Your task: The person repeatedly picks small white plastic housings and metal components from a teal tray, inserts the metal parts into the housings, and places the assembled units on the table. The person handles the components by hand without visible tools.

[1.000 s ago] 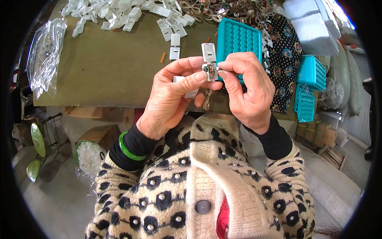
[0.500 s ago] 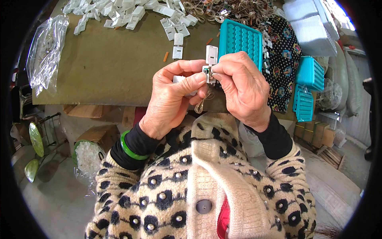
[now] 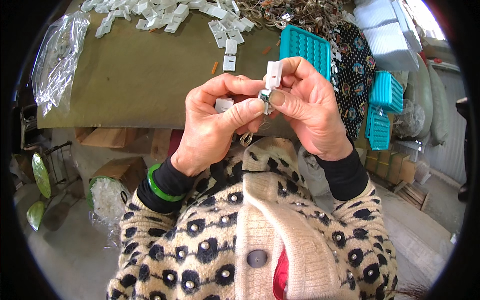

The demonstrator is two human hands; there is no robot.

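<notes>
A small white plastic case (image 3: 274, 75) stands with its lid flipped up between my two hands above the table's near edge. Inside its lower half sits a tiny green circuit board (image 3: 264, 95). My left hand (image 3: 207, 122) pinches the case from the left, and another white case (image 3: 224, 104) shows within its curled fingers. A coil of thin wire (image 3: 245, 139) hangs below those fingers. My right hand (image 3: 320, 112) is closed on the case from the right, thumb on the lower half and fingers behind the raised lid.
An opened white case (image 3: 230, 55) and an orange strip (image 3: 214, 67) lie beyond my hands. White cases (image 3: 172, 17) and tangled wire coils (image 3: 300, 12) are heaped at the back. A teal tray (image 3: 306, 45) is at right, a clear bag (image 3: 60, 60) at left.
My right fingers have moved from the circuit board up behind the lid, with the thumb now pressing the lower half. Both hands still hold the case, which has shifted slightly right.
</notes>
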